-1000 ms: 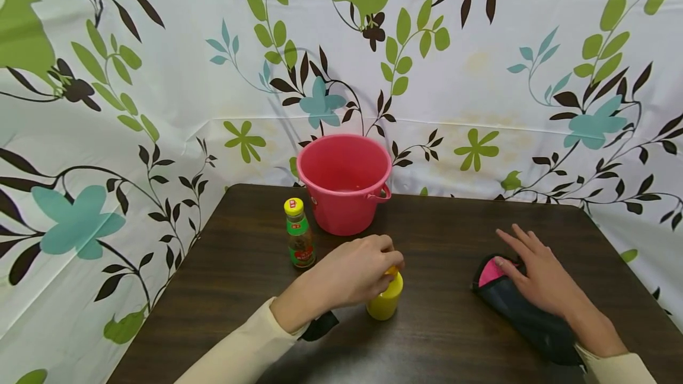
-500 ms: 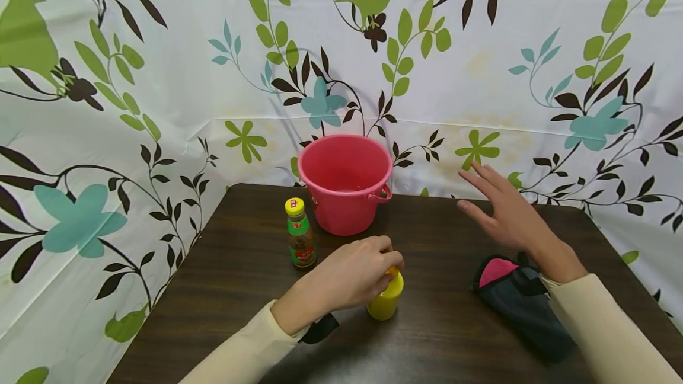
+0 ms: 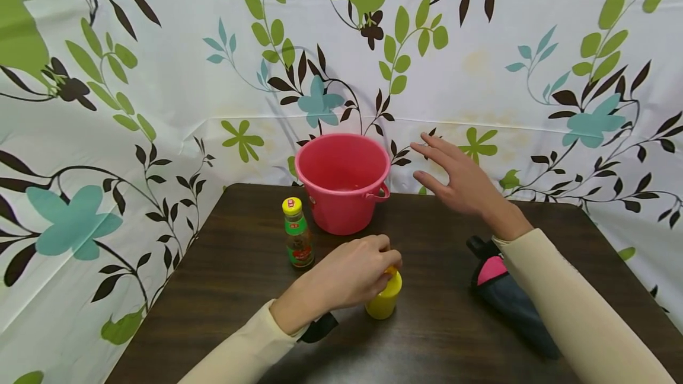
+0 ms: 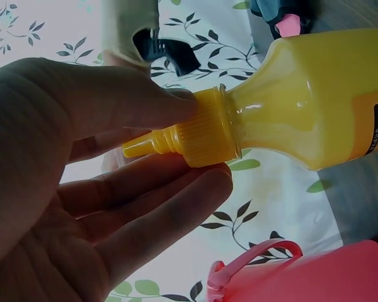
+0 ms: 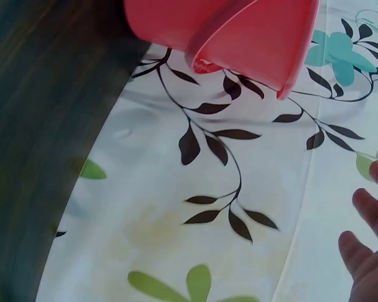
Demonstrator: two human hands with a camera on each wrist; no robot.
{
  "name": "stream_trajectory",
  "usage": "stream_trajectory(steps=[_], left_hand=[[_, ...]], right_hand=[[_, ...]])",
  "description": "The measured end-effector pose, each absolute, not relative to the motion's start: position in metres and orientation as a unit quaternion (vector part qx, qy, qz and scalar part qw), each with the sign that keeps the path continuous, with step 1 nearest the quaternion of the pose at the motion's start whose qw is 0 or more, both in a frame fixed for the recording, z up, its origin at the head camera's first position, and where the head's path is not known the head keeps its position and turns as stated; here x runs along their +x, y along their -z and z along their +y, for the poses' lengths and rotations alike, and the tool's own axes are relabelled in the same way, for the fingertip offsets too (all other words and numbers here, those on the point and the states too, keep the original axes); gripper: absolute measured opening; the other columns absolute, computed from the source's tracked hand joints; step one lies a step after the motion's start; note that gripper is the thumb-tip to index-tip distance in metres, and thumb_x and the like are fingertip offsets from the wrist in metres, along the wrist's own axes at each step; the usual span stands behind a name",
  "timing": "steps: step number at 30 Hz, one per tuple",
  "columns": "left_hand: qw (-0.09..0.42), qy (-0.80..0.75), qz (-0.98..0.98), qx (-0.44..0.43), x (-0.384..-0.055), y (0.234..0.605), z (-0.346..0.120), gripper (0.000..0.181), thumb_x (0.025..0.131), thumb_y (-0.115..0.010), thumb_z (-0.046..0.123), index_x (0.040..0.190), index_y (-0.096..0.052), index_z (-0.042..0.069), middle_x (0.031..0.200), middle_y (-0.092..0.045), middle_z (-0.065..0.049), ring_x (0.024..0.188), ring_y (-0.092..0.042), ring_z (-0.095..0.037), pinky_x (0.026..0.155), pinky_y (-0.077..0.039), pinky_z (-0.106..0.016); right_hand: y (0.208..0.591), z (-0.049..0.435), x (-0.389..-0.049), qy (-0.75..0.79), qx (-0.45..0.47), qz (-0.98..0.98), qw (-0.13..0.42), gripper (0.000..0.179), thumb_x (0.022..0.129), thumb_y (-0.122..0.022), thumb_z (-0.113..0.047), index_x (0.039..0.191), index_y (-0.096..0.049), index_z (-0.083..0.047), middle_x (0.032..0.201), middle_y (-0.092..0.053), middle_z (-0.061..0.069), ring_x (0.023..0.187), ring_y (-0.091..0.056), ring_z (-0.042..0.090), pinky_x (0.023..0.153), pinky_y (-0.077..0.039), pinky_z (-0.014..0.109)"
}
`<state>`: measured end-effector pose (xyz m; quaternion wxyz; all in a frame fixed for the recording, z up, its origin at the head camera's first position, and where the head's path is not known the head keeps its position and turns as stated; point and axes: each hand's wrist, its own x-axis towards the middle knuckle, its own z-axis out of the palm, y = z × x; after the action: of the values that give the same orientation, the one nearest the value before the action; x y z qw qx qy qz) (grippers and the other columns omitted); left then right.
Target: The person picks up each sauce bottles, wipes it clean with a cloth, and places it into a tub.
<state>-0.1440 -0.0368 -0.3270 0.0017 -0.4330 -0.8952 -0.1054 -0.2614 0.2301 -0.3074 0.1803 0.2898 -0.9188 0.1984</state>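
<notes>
My left hand (image 3: 354, 274) pinches the orange ribbed cap (image 4: 208, 129) of a yellow squeeze bottle (image 3: 383, 301), thumb on one side and fingers on the other. The bottle stands upright on the dark wooden table, its nozzle inside the hand. My right hand (image 3: 456, 176) is raised in the air with fingers spread, holding nothing, a little right of a pink bucket (image 3: 344, 209). In the right wrist view only some fingertips (image 5: 368, 207) show at the right edge.
A glass sauce bottle (image 3: 300, 242) with a yellow lid stands left of the bucket. A dark pouch with pink lining (image 3: 512, 307) lies at the right, partly behind my right sleeve (image 3: 581, 307). A leaf-patterned cloth (image 3: 453, 88) hangs behind the table (image 3: 213, 289).
My right hand has lifted off the dark pouch and moved left and up toward the bucket. The left hand keeps its pinch on the squeeze bottle's cap in the same place.
</notes>
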Motion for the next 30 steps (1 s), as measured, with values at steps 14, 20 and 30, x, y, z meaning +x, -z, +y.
stream_trajectory(steps=[14, 20, 30], left_hand=[[-0.008, 0.101, -0.898, -0.427, -0.142, 0.324, -0.037, 0.026, 0.094, -0.081, 0.025, 0.119, -0.077, 0.018, 0.108, -0.072, -0.001, 0.087, -0.062, -0.01, 0.08, -0.058, -0.015], [-0.022, 0.108, -0.901, -0.419, -0.141, 0.321, -0.038, 0.028, 0.093, -0.082, 0.026, 0.119, -0.077, 0.018, 0.109, -0.072, -0.001, 0.086, -0.061, -0.009, 0.08, -0.058, -0.014], [-0.018, 0.113, -0.901, -0.418, -0.141, 0.322, -0.041, 0.027, 0.092, -0.082, 0.026, 0.117, -0.078, 0.018, 0.108, -0.072, -0.002, 0.083, -0.061, -0.007, 0.076, -0.056, -0.013]], right_hand=[[0.309, 0.188, -0.285, -0.244, 0.343, -0.887, 0.191, 0.057, 0.099, -0.072, -0.029, 0.154, -0.057, -0.019, 0.167, -0.047, 0.013, 0.155, -0.043, 0.036, 0.12, -0.043, 0.064], [0.313, 0.177, -0.293, -0.266, 0.351, -0.879, 0.184, 0.055, 0.099, -0.07, -0.028, 0.151, -0.06, -0.017, 0.165, -0.048, 0.016, 0.153, -0.045, 0.038, 0.118, -0.045, 0.064], [0.328, 0.164, -0.3, -0.272, 0.346, -0.888, 0.135, 0.055, 0.1, -0.067, -0.032, 0.153, -0.058, -0.019, 0.168, -0.043, 0.014, 0.154, -0.042, 0.039, 0.118, -0.044, 0.065]])
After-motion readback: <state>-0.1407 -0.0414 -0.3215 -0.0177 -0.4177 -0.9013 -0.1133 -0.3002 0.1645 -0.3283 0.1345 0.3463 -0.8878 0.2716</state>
